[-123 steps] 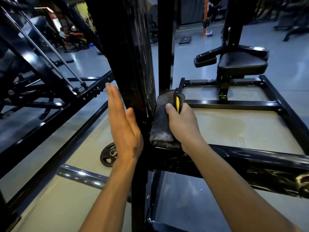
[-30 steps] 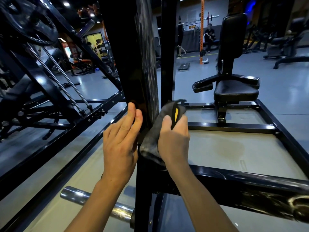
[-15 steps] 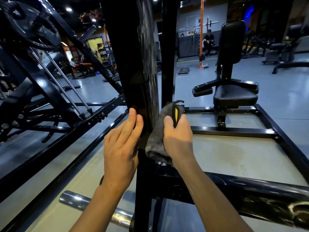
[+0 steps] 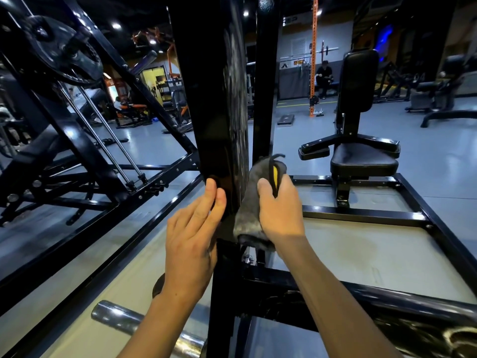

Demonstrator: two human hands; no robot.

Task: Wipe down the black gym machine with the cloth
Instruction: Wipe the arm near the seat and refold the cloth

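Observation:
A wide black upright post [image 4: 214, 104] of the gym machine rises in the middle of the view, streaked on its right face. My right hand [image 4: 280, 208] grips a grey cloth [image 4: 249, 202] with a yellow-and-black tag and presses it against the post's right face. My left hand [image 4: 192, 233] lies flat with straight fingers on the post's left face, its fingertips level with the cloth. The fingers of my right hand are hidden behind the cloth.
A black frame bar [image 4: 361, 308] runs right from the post's base. A black padded seat [image 4: 364, 161] stands on the frame behind. A chrome bar [image 4: 116, 319] lies low left. A slanted plate-loaded machine [image 4: 77, 140] fills the left. A seated person [image 4: 324, 76] is far back.
My right hand and the cloth slid up the post from near its base. My left hand's fingertips moved a little higher on the left face. The view tilted up.

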